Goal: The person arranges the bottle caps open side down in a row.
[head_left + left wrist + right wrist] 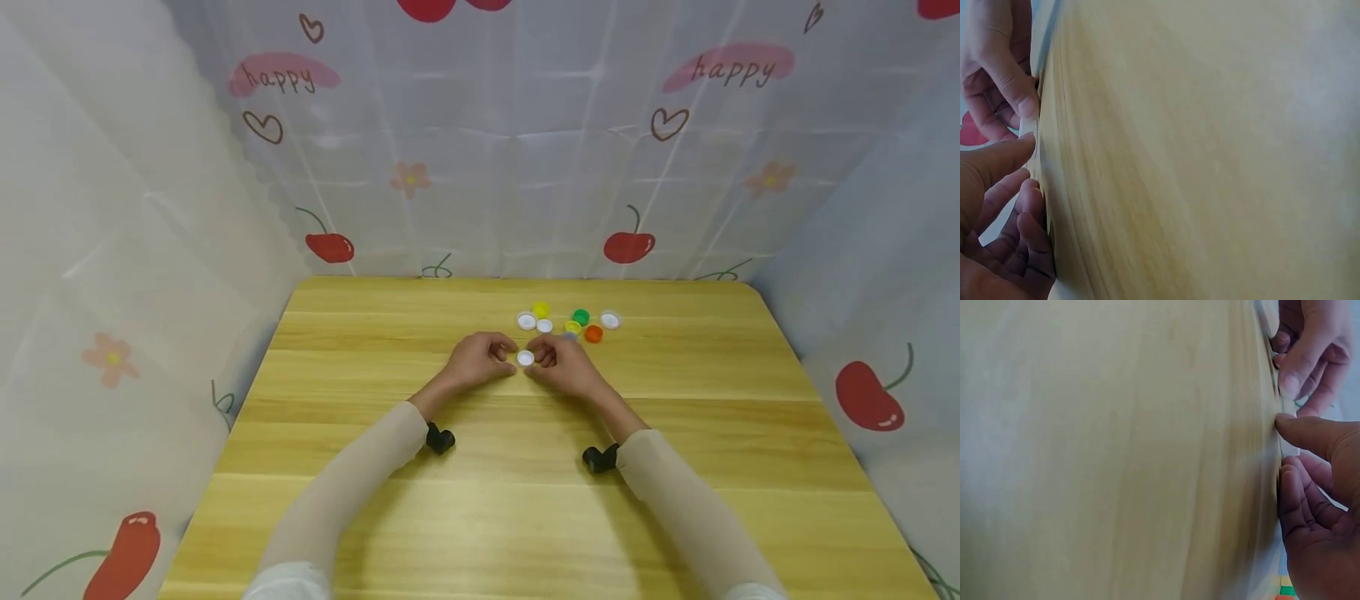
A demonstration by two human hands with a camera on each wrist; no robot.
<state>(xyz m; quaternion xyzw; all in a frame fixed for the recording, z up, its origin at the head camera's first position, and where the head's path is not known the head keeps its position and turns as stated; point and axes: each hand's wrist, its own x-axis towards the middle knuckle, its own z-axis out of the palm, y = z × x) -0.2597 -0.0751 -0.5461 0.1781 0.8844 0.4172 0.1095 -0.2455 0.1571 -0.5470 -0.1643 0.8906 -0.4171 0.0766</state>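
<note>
A small round white cap (525, 358) sits between my two hands above the far half of the table, its pale inside facing up in the head view. My left hand (482, 360) pinches at its left edge with curled thumb and forefinger. From the other side my right hand (564, 365) does likewise, thumb nearer me and forefinger beyond. Both wrist views show the thumbs close together along the white rim, seen nearly edge-on; the left thumb (1007, 155) and right thumb (1307, 432) cover part of it. The remaining fingers are bent underneath.
Just beyond my hands lie several loose caps: a yellow cap (541, 310), a green cap (581, 317), an orange cap (594, 334) and a white cap (611, 320) among them. Printed curtains (480, 208) stand behind and beside the wooden table (480, 517).
</note>
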